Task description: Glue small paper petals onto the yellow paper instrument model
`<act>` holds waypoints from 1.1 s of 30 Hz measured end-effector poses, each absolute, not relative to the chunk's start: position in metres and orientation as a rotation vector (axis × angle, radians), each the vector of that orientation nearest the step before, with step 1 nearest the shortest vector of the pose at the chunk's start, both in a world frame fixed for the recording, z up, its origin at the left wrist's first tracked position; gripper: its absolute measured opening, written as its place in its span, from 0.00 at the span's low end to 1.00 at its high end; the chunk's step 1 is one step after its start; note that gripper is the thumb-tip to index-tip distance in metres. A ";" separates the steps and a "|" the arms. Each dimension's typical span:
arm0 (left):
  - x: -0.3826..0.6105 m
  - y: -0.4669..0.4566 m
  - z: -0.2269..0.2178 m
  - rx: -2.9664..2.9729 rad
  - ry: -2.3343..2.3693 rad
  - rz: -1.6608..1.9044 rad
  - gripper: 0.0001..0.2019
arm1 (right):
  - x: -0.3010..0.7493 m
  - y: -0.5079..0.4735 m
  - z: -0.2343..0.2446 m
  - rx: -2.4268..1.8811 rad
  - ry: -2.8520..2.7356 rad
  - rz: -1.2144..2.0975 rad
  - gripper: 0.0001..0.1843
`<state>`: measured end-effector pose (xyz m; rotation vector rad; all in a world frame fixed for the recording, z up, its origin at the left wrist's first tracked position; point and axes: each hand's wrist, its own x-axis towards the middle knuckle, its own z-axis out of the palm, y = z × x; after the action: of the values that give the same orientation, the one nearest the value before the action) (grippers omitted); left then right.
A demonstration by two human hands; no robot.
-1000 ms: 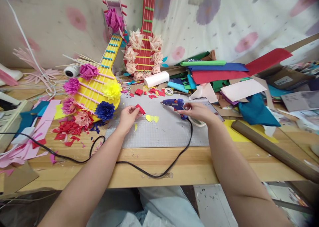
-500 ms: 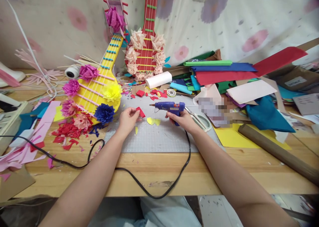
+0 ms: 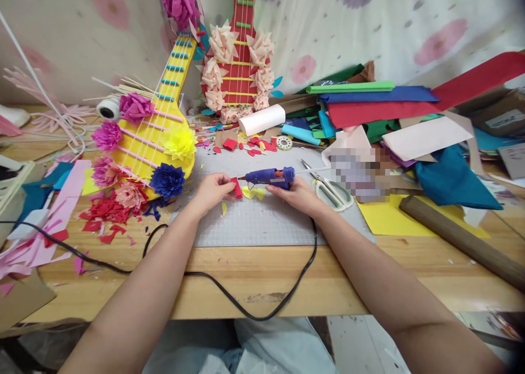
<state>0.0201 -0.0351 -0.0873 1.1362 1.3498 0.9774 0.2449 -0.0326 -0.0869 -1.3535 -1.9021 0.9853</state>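
Over the grey cutting mat [image 3: 262, 226], my left hand [image 3: 211, 194] pinches a small piece of red crepe paper [image 3: 237, 188]. My right hand [image 3: 301, 196] is wrapped round a blue hot glue gun [image 3: 266, 176], its nozzle pointing left. The nozzle tip is right by the upper edge of the red piece; I cannot tell whether they touch. Yellow paper petals [image 3: 253, 192] lie on the mat below the gun. To the right of my right hand rest scissors with pale handles [image 3: 334, 193].
A yellow paper-flowered guitar [image 3: 143, 144] leans at the left, a red one [image 3: 240, 73] behind. Coloured paper sheets [image 3: 377, 106] pile up at the right, near a brown cardboard tube [image 3: 459, 240]. The glue gun's black cord [image 3: 229, 297] loops across the table's front.
The glue gun has moved left and the red crepe paper has turned more upright, so the nozzle is now close against it. The camera view has shifted slightly.
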 end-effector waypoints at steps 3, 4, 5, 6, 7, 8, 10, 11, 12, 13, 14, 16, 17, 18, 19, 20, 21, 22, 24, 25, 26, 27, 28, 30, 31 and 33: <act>0.020 -0.035 -0.088 1.152 1.354 0.967 0.06 | 0.244 -0.033 -0.086 -1.358 -1.919 0.969 0.20; 0.020 -0.035 -0.088 1.156 1.360 0.969 0.06 | 0.243 -0.034 -0.085 -1.361 -1.925 0.963 0.20; 0.020 -0.035 -0.088 1.159 1.367 0.969 0.06 | 0.243 -0.034 -0.085 -1.360 -1.928 0.958 0.20; 0.020 -0.035 -0.088 1.161 1.374 0.967 0.06 | 0.243 -0.034 -0.085 -1.355 -1.931 0.957 0.20; 0.020 -0.035 -0.088 1.163 1.382 0.963 0.06 | 0.242 -0.034 -0.084 -1.344 -1.934 0.958 0.20; 0.020 -0.035 -0.088 1.164 1.388 0.958 0.06 | 0.242 -0.034 -0.084 -1.331 -1.936 0.959 0.20; 0.020 -0.035 -0.088 1.169 1.395 0.950 0.06 | 0.241 -0.034 -0.083 -1.314 -1.937 0.957 0.20; 0.020 -0.035 -0.088 1.172 1.396 0.947 0.06 | 0.241 -0.034 -0.083 -1.312 -1.936 0.952 0.20; 0.020 -0.035 -0.088 1.176 1.397 0.946 0.06 | 0.241 -0.034 -0.083 -1.315 -1.934 0.946 0.20; 0.020 -0.036 -0.088 1.180 1.397 0.946 0.06 | 0.241 -0.034 -0.083 -1.320 -1.933 0.940 0.20; 0.020 -0.036 -0.088 1.184 1.397 0.944 0.06 | 0.241 -0.034 -0.083 -1.324 -1.934 0.935 0.20; 0.020 -0.036 -0.087 1.192 1.395 0.936 0.06 | 0.240 -0.033 -0.083 -1.319 -1.943 0.927 0.20; 0.020 -0.036 -0.086 1.195 1.395 0.932 0.06 | 0.240 -0.033 -0.083 -1.313 -1.949 0.923 0.20; 0.020 -0.037 -0.086 1.199 1.395 0.928 0.06 | 0.240 -0.033 -0.083 -1.307 -1.952 0.918 0.20; 0.021 -0.037 -0.085 1.201 1.395 0.925 0.05 | 0.240 -0.033 -0.083 -1.303 -1.953 0.912 0.20; 0.021 -0.037 -0.085 1.202 1.396 0.924 0.05 | 0.240 -0.033 -0.083 -1.301 -1.954 0.907 0.20; 0.021 -0.037 -0.084 1.204 1.397 0.923 0.05 | 0.240 -0.033 -0.083 -1.302 -1.954 0.905 0.19; 0.021 -0.037 -0.084 1.206 1.395 0.922 0.05 | 0.240 -0.033 -0.083 -1.305 -1.955 0.906 0.19; 0.021 -0.037 -0.084 1.207 1.390 0.920 0.05 | 0.240 -0.033 -0.083 -1.305 -1.955 0.907 0.18; 0.021 -0.037 -0.084 1.206 1.388 0.922 0.05 | 0.240 -0.033 -0.083 -1.305 -1.955 0.906 0.17; 0.021 -0.038 -0.084 1.204 1.385 0.923 0.05 | 0.240 -0.033 -0.083 -1.304 -1.955 0.902 0.17; 0.022 -0.038 -0.083 1.200 1.382 0.922 0.05 | 0.240 -0.033 -0.083 -1.302 -1.955 0.899 0.18; 0.022 -0.038 -0.083 1.197 1.377 0.920 0.05 | 0.240 -0.032 -0.083 -1.302 -1.955 0.897 0.18; 0.022 -0.038 -0.083 1.191 1.372 0.918 0.05 | 0.240 -0.032 -0.084 -1.304 -1.957 0.895 0.18; 0.022 -0.038 -0.083 1.187 1.372 0.922 0.06 | 0.240 -0.032 -0.084 -1.305 -1.959 0.896 0.18; 0.021 -0.038 -0.083 1.178 1.371 0.930 0.06 | 0.241 -0.032 -0.084 -1.306 -1.962 0.894 0.18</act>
<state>0.0211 -0.0376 -0.0829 1.1782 1.3712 0.9297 0.2406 -0.0319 -0.0842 -1.3058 -1.9620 0.8940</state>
